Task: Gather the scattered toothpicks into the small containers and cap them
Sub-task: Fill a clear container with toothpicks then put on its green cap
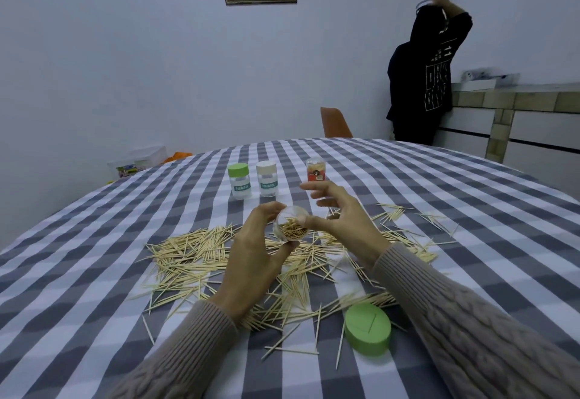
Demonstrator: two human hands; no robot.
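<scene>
- Toothpicks (194, 251) lie scattered in a loose heap across the middle of the checked surface (94, 241), reaching toward its near edge and thinning out toward the right edge.
- Above that heap the left hand (251, 254) grips a small clear container (290, 224), tilted so its open mouth faces the person; it is partly filled with toothpicks.
- The right hand (339, 216) is raised just beside the container, its thumb touching the rim, the other fingers loosely spread and bent; whether it pinches any toothpicks I cannot tell.
- A loose green cap (367, 328) lies among the sticks near the near edge, with one toothpick resting on top of it.
- Toward the far edge stand three capped containers in a row: one with a green cap (239, 180), one with a beige cap (267, 178), and a smaller red-labelled one (315, 170).
- Beyond the far edge an orange chair back (335, 122) shows, and a person in dark clothes (423, 78) stands at a tiled counter.
</scene>
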